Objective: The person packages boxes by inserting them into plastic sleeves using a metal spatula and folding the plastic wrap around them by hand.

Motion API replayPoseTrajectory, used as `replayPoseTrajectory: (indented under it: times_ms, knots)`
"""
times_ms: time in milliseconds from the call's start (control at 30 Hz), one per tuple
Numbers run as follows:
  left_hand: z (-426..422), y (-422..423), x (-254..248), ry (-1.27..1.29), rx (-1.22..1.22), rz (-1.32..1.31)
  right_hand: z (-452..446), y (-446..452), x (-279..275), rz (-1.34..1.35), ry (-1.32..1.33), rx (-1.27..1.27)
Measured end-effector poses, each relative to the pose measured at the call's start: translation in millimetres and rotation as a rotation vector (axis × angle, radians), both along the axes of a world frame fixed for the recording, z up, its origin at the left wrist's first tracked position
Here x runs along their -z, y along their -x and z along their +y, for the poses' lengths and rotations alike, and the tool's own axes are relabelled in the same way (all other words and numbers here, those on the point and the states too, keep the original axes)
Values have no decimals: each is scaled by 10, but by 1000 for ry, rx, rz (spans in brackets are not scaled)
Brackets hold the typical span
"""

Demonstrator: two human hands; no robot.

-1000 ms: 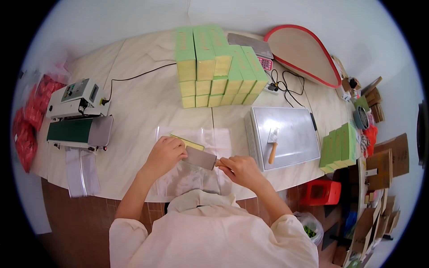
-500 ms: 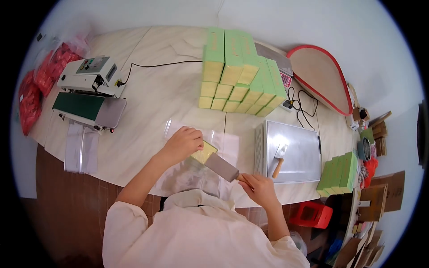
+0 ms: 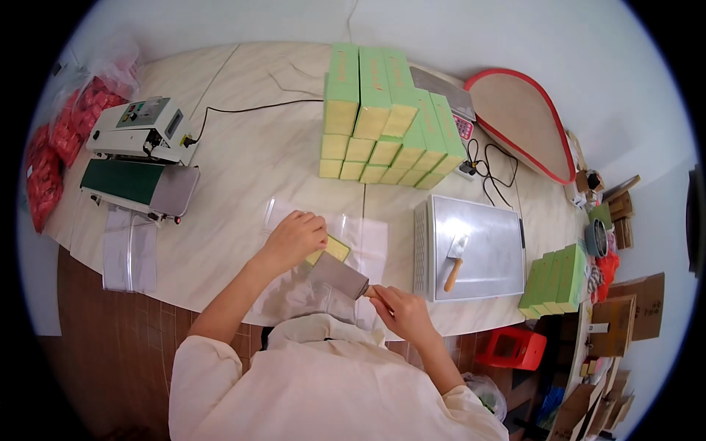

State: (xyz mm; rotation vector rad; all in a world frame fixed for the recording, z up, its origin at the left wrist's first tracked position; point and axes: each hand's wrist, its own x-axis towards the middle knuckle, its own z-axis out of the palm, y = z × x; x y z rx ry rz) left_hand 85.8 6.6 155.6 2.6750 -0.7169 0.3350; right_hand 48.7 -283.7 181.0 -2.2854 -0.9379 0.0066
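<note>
My left hand (image 3: 296,239) is closed on a small yellow box with green edges (image 3: 336,250), above the clear plastic sheets (image 3: 368,239) on the table. My right hand (image 3: 401,312) grips the wooden handle of a wide scraper. The scraper's grey blade (image 3: 340,277) lies against the lower side of the yellow box, pointing up and left. A second scraper with a wooden handle (image 3: 453,273) rests on the metal-topped box (image 3: 482,250) to the right.
Green and yellow boxes (image 3: 379,110) are stacked at the back, with more boxes (image 3: 553,279) at the right. A sealing machine (image 3: 140,154) stands left, near bags of red packets (image 3: 44,176). A red-rimmed tray (image 3: 518,121) leans at the back right.
The camera view has shifted. The scraper blade has moved down and left from half a second ago, and more of the box showed then. Both hands have kept their grip.
</note>
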Motion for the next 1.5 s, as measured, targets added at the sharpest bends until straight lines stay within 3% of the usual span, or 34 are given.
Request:
replayPoseTrajectory:
  times_ms: [300, 467, 900, 1100, 1200, 1267, 1333, 1367, 1400, 1433, 1500]
  knots:
    - [14, 21, 39, 57, -42, -76, 69, -148, -25, -45, 90, 91]
    - [-83, -2, -222, 129, -118, -94, 112, -206, 2, -56, 97, 100]
    - [-33, -85, -88, -60, 122, -44, 190, -206, -60, -25, 152, 160]
    - [-38, 27, -38, -18, 116, -74, 180, -221, -37, -23, 138, 152]
    - [3, 84, -55, -25, 91, 35, 147, -241, -68, 10, 101, 129]
    - [28, 153, -165, 47, -81, 92, 66, -239, -87, 41, 95, 101]
    - [132, 263, -190, 166, -219, 89, -142, -224, -106, 130, -144, 57]
    - [211, 319, -185, 288, -358, 94, -301, -206, -150, 287, -133, 143]
    - [304, 346, -174, 437, -410, 265, -488, -196, -197, 443, -118, 231]
    - [370, 376, -77, 437, -409, 269, -659, -214, -174, 493, -247, 311]
    - [422, 428, 238, 888, -323, 413, -1053, -326, -73, 590, -377, 554]
